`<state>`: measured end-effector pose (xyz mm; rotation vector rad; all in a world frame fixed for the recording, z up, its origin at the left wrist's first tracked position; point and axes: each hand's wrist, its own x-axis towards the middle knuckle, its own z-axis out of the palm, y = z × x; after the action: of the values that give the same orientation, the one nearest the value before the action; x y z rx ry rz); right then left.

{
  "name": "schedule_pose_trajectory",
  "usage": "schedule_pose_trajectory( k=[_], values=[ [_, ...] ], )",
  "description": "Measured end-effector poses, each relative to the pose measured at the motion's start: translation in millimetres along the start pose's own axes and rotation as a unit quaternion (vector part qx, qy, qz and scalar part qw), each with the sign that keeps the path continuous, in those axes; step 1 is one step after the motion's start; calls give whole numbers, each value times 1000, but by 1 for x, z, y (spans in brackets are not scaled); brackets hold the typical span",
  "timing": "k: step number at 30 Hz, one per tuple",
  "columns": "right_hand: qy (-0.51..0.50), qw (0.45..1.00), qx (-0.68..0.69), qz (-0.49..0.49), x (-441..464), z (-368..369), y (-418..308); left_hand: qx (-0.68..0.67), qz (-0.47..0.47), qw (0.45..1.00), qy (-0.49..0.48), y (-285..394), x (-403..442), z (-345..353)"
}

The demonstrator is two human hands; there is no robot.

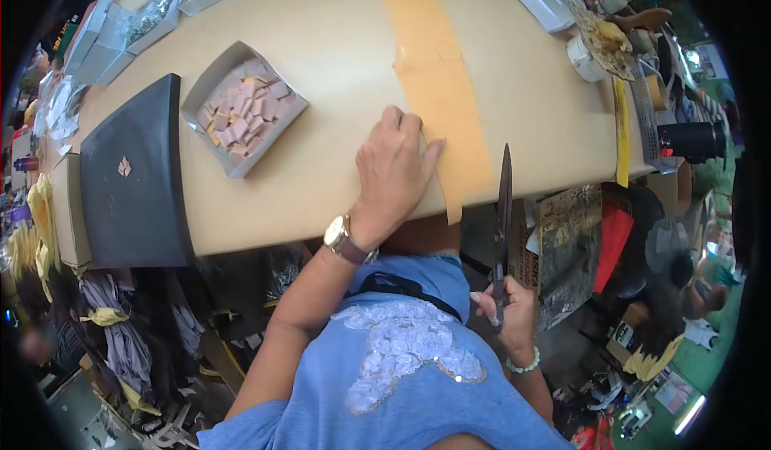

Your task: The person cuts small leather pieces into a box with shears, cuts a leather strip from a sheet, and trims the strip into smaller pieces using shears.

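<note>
In the head view my left hand [395, 165], with a watch on its wrist, rests on the table. Its fingers are curled and their tips hidden; the thumb reaches onto the left edge of a long yellow-orange strip of sheet material [442, 89]. A narrow tail of that strip hangs over the table's front edge. My right hand [511, 309] is wrapped round the handles of dark metal scissors [503, 209] beyond the front edge. The blades look closed and point up, to the right of the strip and apart from it.
On the table [321, 65] a grey box [277, 133] holds many small pinkish-brown pieces. A black board [132, 185] with a few small pieces lies left. Behind it stand open boxes [104, 40]. At right are a messy white tub [585, 58] and a black cylinder [692, 139].
</note>
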<state>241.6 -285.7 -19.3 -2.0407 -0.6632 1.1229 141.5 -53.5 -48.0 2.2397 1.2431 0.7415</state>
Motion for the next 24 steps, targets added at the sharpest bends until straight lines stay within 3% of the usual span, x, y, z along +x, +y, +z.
schedule_pose_trajectory(
  k=[7,10,13,16,19,24],
  values=[
    [-17,988,137,69,0,-2,15,3,11,1000,22,2,21,20],
    [-22,994,109,12,7,-1,18,-26,24,999,9,-4,30,23],
    [-31,991,133,17,11,-1,17,-105,-45,992,-47,-5,36,12],
    [-42,987,155,23,12,-4,19,-347,-212,909,-93,-12,35,6],
    [-79,980,180,27,10,-9,20,-423,-227,872,-95,-5,25,-4],
    [-151,963,215,67,-8,-20,28,-395,-163,888,-168,-14,5,2]
  ],
)
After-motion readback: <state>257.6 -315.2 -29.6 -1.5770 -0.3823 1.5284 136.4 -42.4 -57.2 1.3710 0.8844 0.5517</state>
